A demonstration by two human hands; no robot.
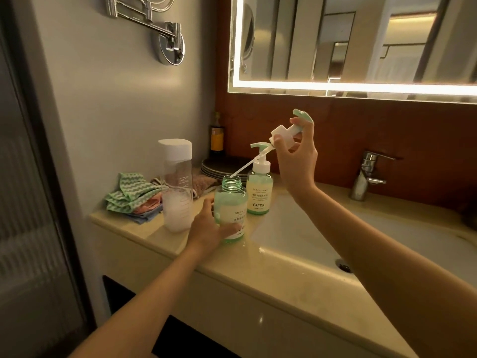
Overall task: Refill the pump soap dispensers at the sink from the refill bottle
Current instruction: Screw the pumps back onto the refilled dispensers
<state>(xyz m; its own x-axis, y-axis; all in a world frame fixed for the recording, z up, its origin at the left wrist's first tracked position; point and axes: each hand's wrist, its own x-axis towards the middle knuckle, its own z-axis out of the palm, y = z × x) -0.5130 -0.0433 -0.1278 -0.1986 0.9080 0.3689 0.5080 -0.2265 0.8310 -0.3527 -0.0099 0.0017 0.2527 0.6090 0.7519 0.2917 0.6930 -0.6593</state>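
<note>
A green soap dispenser bottle (230, 202) stands on the counter with its neck uncovered. My left hand (209, 228) grips its lower body. My right hand (296, 156) holds the removed pump head (284, 133) tilted in the air, with its dip tube's tip just above the bottle's mouth. A second green dispenser (259, 188), with its pump on, stands right behind. To the left stands the tall clear refill bottle (176, 187) with a white cap and whitish liquid in its lower part.
Folded cloths (131, 198) lie at the counter's left end. Dark plates (222, 167) and a small amber bottle (217, 134) sit at the back. The white sink basin (322, 236) and chrome tap (366, 174) are to the right.
</note>
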